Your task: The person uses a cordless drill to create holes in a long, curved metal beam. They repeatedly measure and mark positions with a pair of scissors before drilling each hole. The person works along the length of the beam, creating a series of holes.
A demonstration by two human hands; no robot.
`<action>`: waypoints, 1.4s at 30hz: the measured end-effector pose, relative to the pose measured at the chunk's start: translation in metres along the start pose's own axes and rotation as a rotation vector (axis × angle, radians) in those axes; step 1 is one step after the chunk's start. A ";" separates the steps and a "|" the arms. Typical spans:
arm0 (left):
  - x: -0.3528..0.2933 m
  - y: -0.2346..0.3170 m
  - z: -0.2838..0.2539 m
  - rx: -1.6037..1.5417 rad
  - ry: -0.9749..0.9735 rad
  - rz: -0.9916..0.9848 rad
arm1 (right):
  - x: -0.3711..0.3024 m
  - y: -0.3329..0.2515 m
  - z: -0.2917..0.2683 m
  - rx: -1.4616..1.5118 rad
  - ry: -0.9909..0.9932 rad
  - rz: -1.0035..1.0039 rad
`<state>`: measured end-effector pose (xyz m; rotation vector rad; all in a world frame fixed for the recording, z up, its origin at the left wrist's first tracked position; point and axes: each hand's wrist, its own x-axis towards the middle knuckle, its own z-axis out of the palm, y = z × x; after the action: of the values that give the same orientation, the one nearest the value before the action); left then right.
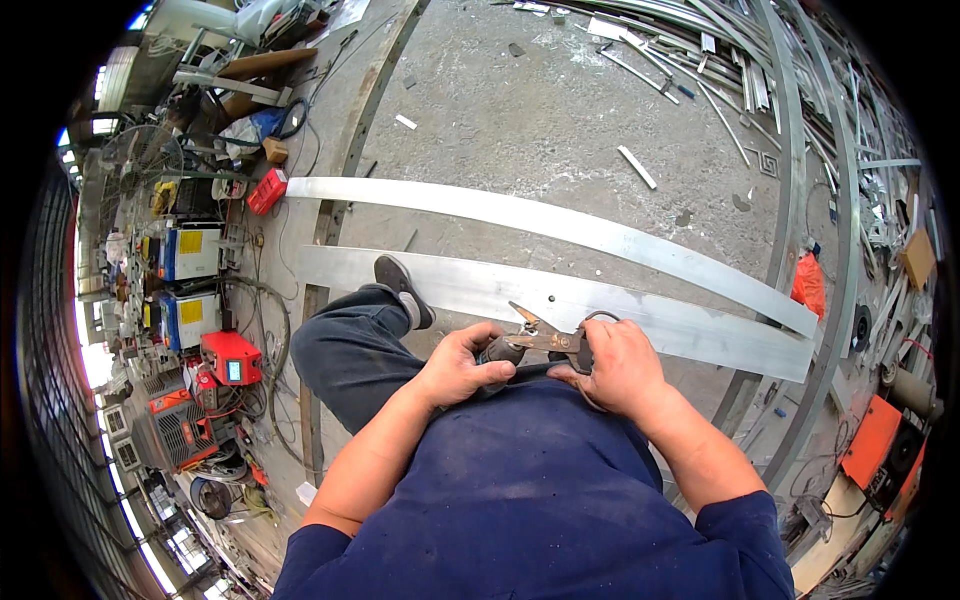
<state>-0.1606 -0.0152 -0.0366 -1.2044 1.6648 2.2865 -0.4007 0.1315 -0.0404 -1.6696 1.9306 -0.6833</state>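
Observation:
My right hand [622, 365] is closed round the dark looped handles of a pair of scissors [555, 343]. Their worn, brownish blades stand apart and point left, toward my other hand. In my left hand [465, 365] is a dark, rounded tool-like object [503, 350], mostly covered by fingers, so its kind is not plain. The lower blade lies against or just over its end; which of the two I cannot tell. Both hands are in front of my waist, above the near edge of a wide, flat aluminium bar [640, 312] with a small dark hole.
A second aluminium bar [520, 213] lies farther off, both across steel rails [375, 90]. Red and grey welding machines [230, 358] and cables stand at left. Metal offcuts [740, 80] pile up at far right, near an orange bag [808, 285]. My shoe [405, 290] is beside the nearer bar.

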 end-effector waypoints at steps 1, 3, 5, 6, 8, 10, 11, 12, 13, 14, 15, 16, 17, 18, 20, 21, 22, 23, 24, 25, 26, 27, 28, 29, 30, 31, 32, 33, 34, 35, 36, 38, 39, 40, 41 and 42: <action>-0.001 0.000 -0.001 0.018 -0.009 0.012 | 0.000 0.003 -0.001 0.016 -0.068 0.013; -0.002 0.004 0.000 0.050 -0.026 0.036 | 0.000 0.009 -0.004 0.063 -0.210 0.073; 0.000 -0.002 -0.002 0.045 -0.024 0.030 | 0.003 0.012 -0.008 0.107 -0.314 0.115; 0.000 -0.003 -0.003 0.044 -0.021 0.027 | 0.006 0.012 -0.012 0.128 -0.347 0.127; -0.002 0.001 -0.008 -0.026 -0.052 0.025 | 0.007 0.011 -0.015 0.227 -0.390 0.152; -0.003 0.002 -0.008 -0.070 -0.053 0.031 | 0.005 0.010 -0.016 0.384 -0.406 0.179; -0.004 -0.001 -0.007 -0.078 -0.034 0.037 | 0.003 0.008 -0.015 0.363 -0.348 0.153; -0.004 -0.003 -0.006 -0.086 -0.016 0.043 | 0.001 0.006 -0.013 0.342 -0.289 0.128; -0.004 -0.005 -0.007 -0.065 -0.002 0.049 | -0.001 0.004 -0.011 0.321 -0.230 0.103; -0.003 -0.007 -0.007 -0.044 0.010 0.057 | -0.002 0.003 -0.005 0.236 -0.116 0.054; -0.003 -0.009 -0.007 -0.023 0.022 0.064 | -0.003 0.003 0.002 0.150 -0.002 0.006; -0.002 -0.009 -0.005 0.020 0.030 0.082 | -0.004 0.002 0.007 0.064 0.112 -0.041; -0.001 -0.007 -0.002 0.064 0.041 0.101 | -0.004 0.002 0.007 0.036 0.088 -0.027; -0.001 -0.006 -0.001 0.108 0.051 0.120 | -0.003 0.001 0.006 0.008 0.064 -0.013; -0.001 -0.007 -0.003 0.123 0.054 0.107 | -0.002 0.000 0.004 -0.014 -0.008 0.028; -0.001 -0.007 -0.003 0.130 0.054 0.101 | -0.002 0.000 0.002 -0.009 -0.056 0.054; -0.001 -0.007 -0.003 0.109 0.062 0.093 | -0.002 0.001 0.000 -0.003 -0.105 0.080; 0.000 -0.007 -0.001 0.086 0.069 0.085 | -0.001 0.003 -0.004 0.052 -0.205 0.123; 0.001 -0.006 0.000 0.064 0.075 0.077 | 0.001 0.006 -0.009 0.107 -0.305 0.167; 0.001 -0.004 0.003 0.072 0.072 0.088 | 0.002 0.007 -0.012 0.162 -0.405 0.210; -0.001 0.000 0.004 0.081 0.073 0.100 | 0.001 0.007 -0.013 0.213 -0.450 0.238; -0.002 0.002 0.004 0.091 0.074 0.112 | -0.001 0.005 -0.013 0.264 -0.495 0.266; -0.002 0.000 0.003 0.095 0.065 0.079 | -0.003 0.004 -0.013 0.315 -0.539 0.294; -0.003 -0.002 0.000 0.099 0.057 0.045 | -0.004 0.002 -0.014 0.342 -0.479 0.278; -0.003 -0.004 -0.001 0.103 0.049 0.011 | -0.006 0.000 -0.014 0.369 -0.419 0.262; -0.004 -0.004 -0.001 0.126 0.058 0.024 | -0.007 -0.001 -0.014 0.395 -0.358 0.245; -0.003 -0.002 -0.001 0.151 0.067 0.036 | -0.009 -0.003 -0.013 0.326 -0.263 0.206; -0.002 -0.001 -0.001 0.176 0.076 0.048 | -0.010 -0.006 -0.010 0.256 -0.167 0.167; -0.002 -0.002 -0.001 0.185 0.082 0.058 | -0.010 -0.008 -0.008 0.187 -0.072 0.128; -0.001 -0.003 -0.001 0.195 0.085 0.067 | -0.009 -0.009 -0.004 0.124 -0.007 0.094; -0.001 -0.003 -0.001 0.205 0.088 0.077 | -0.008 -0.010 -0.001 0.061 0.058 0.059; -0.002 0.002 0.002 0.272 0.113 0.061 | -0.005 -0.012 0.000 -0.030 0.058 0.061; -0.002 0.004 0.004 0.305 0.127 0.053 | -0.003 -0.014 -0.003 -0.057 -0.006 0.097; 0.000 0.001 0.003 0.297 0.124 0.067 | -0.001 -0.014 -0.005 -0.084 -0.070 0.133; 0.003 -0.003 0.003 0.291 0.122 0.080 | 0.002 -0.014 -0.006 -0.055 -0.157 0.190; 0.004 -0.005 0.002 0.285 0.120 0.094 | 0.004 -0.013 -0.008 -0.025 -0.244 0.247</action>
<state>-0.1619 -0.0132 -0.0429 -1.2425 2.0448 1.9678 -0.3970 0.1261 -0.0262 -1.4220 1.9295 -0.3453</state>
